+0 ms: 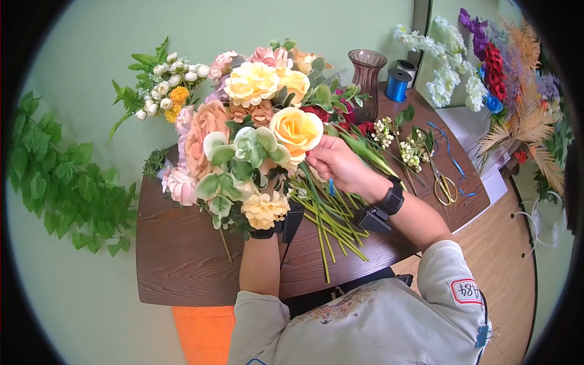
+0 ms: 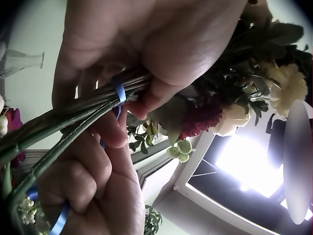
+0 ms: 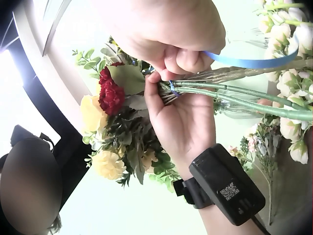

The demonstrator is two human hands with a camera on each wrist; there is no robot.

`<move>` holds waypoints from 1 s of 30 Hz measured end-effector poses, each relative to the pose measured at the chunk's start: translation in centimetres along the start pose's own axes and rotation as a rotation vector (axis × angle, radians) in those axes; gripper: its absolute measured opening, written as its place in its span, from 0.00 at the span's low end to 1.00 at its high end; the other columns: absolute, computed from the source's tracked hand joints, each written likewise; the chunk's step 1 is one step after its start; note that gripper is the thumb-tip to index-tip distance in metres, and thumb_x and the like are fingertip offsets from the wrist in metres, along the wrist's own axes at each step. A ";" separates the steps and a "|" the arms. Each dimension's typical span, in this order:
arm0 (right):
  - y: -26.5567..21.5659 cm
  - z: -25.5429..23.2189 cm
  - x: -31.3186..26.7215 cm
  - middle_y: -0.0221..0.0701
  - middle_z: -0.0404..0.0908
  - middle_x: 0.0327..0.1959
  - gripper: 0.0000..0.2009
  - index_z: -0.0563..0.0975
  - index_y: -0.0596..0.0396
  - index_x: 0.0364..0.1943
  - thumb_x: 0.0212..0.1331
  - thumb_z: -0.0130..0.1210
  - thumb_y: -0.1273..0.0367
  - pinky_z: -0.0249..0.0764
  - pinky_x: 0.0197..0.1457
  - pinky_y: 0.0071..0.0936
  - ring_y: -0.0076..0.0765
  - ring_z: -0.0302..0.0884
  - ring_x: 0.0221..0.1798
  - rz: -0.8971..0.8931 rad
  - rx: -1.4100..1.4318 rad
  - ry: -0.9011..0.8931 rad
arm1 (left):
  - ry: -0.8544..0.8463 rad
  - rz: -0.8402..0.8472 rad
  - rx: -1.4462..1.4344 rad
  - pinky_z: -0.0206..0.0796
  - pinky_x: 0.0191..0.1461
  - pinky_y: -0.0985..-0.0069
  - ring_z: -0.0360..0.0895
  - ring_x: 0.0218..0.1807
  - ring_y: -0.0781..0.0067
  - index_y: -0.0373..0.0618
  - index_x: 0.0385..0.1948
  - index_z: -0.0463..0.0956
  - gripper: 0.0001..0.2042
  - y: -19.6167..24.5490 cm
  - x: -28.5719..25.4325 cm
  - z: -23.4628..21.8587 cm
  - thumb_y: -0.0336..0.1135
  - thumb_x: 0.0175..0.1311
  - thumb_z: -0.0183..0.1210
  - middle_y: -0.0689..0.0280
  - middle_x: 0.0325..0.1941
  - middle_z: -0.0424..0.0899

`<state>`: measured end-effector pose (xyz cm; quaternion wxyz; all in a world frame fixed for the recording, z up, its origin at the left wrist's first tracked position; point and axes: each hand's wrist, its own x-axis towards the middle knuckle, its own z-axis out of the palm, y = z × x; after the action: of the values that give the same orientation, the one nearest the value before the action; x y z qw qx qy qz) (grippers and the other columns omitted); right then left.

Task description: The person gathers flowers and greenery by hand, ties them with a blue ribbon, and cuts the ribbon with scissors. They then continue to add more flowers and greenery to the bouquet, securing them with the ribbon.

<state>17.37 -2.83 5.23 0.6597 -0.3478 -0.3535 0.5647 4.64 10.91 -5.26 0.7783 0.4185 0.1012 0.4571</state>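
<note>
A large bouquet of artificial flowers [image 1: 249, 85], with yellow, peach and pink blooms and pale green leaves, is held over the table. My left hand [image 3: 183, 125], hidden behind the blooms in the head view, grips its bundled stems [image 2: 63, 115] just below the flowers. A narrow blue ribbon [image 2: 120, 92] wraps round the stems beside the left thumb. My right hand [image 1: 340, 163] is close against the bundle, its curled fingers pinching the ribbon at the wrap. In the right wrist view, a loose length of ribbon [image 3: 259, 62] trails from those fingers.
On the brown table [image 1: 182, 261], a glass vase [image 1: 366, 79] and blue ribbon spool [image 1: 398, 85] stand at the back. Scissors [image 1: 445, 187], a loose blue ribbon strip and white-berry sprigs [image 1: 413, 151] lie to the right. White flowers [image 1: 167, 85] and green vines [image 1: 61, 176] are on the left.
</note>
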 end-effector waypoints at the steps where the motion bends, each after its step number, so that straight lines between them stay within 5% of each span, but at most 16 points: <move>1: -0.1 0.0 0.0 0.19 0.66 0.18 0.04 0.70 0.54 0.27 0.55 0.47 0.70 0.44 0.12 0.09 0.09 0.50 0.12 0.001 0.001 0.000 | -0.008 0.004 0.007 0.57 0.32 0.85 0.64 0.31 0.84 0.43 0.39 0.65 0.08 0.1 1.4 0.4 0.29 0.58 0.47 0.72 0.33 0.69; 6: -0.1 0.7 0.1 0.22 0.69 0.18 0.04 0.69 0.56 0.28 0.56 0.44 0.71 0.55 0.20 0.12 0.13 0.58 0.16 -0.188 -0.299 0.117 | -0.053 0.026 0.044 0.57 0.31 0.85 0.64 0.31 0.84 0.43 0.38 0.65 0.08 0.3 1.3 1.2 0.29 0.58 0.47 0.72 0.33 0.69; 10: 0.0 1.6 -0.3 0.25 0.72 0.21 0.05 0.70 0.59 0.32 0.54 0.42 0.75 0.62 0.26 0.15 0.18 0.65 0.21 -0.346 -0.260 0.124 | -0.088 0.045 0.073 0.57 0.31 0.85 0.64 0.30 0.84 0.43 0.38 0.65 0.07 -0.1 0.7 2.3 0.29 0.58 0.47 0.72 0.32 0.69; 12: -0.1 1.8 -0.6 0.28 0.75 0.26 0.08 0.70 0.60 0.35 0.51 0.42 0.78 0.64 0.30 0.17 0.20 0.69 0.25 -0.517 -0.546 0.269 | -0.106 0.054 0.088 0.57 0.31 0.85 0.64 0.30 0.84 0.43 0.38 0.65 0.07 -1.0 0.1 3.4 0.29 0.58 0.47 0.72 0.32 0.69; 16: -0.4 0.6 -1.6 0.32 0.77 0.30 0.11 0.71 0.60 0.36 0.47 0.44 0.78 0.67 0.40 0.24 0.30 0.73 0.33 -0.549 -0.527 0.211 | -0.143 0.074 0.117 0.56 0.30 0.86 0.64 0.30 0.84 0.43 0.37 0.65 0.07 -0.6 -1.1 3.5 0.29 0.58 0.47 0.72 0.31 0.69; 18: 0.1 1.2 -1.1 0.33 0.77 0.31 0.10 0.70 0.62 0.36 0.48 0.43 0.79 0.68 0.40 0.25 0.31 0.75 0.35 -0.910 -0.885 0.264 | -0.158 0.085 0.131 0.56 0.30 0.86 0.64 0.29 0.84 0.43 0.37 0.66 0.07 0.0 -1.6 3.1 0.29 0.58 0.47 0.72 0.31 0.69; 24: 0.1 1.2 -0.2 0.28 0.74 0.22 0.07 0.68 0.63 0.34 0.53 0.38 0.78 0.66 0.27 0.18 0.23 0.73 0.24 -0.590 -0.563 0.211 | -0.205 0.114 0.174 0.56 0.29 0.86 0.64 0.29 0.85 0.43 0.37 0.66 0.06 -0.4 -0.3 5.4 0.29 0.58 0.47 0.72 0.30 0.69; 28: -0.7 1.5 -0.9 0.29 0.74 0.20 0.06 0.69 0.62 0.31 0.51 0.39 0.78 0.66 0.25 0.21 0.25 0.74 0.22 -0.686 -0.742 0.253 | -0.235 0.140 0.203 0.56 0.29 0.86 0.64 0.28 0.85 0.43 0.36 0.66 0.06 -0.4 -0.2 6.3 0.29 0.58 0.47 0.72 0.30 0.69; 30: -1.0 1.5 -1.3 0.34 0.75 0.17 0.06 0.70 0.63 0.28 0.47 0.42 0.77 0.67 0.23 0.25 0.33 0.74 0.20 -0.713 -1.080 0.300 | -0.249 0.148 0.216 0.55 0.29 0.86 0.64 0.28 0.85 0.43 0.36 0.66 0.06 -0.1 -0.3 6.4 0.29 0.58 0.47 0.72 0.30 0.69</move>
<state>16.46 -4.13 6.77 0.5811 -0.5663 -0.5845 0.0009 7.99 7.07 -1.39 0.6994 0.5594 0.0214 0.4443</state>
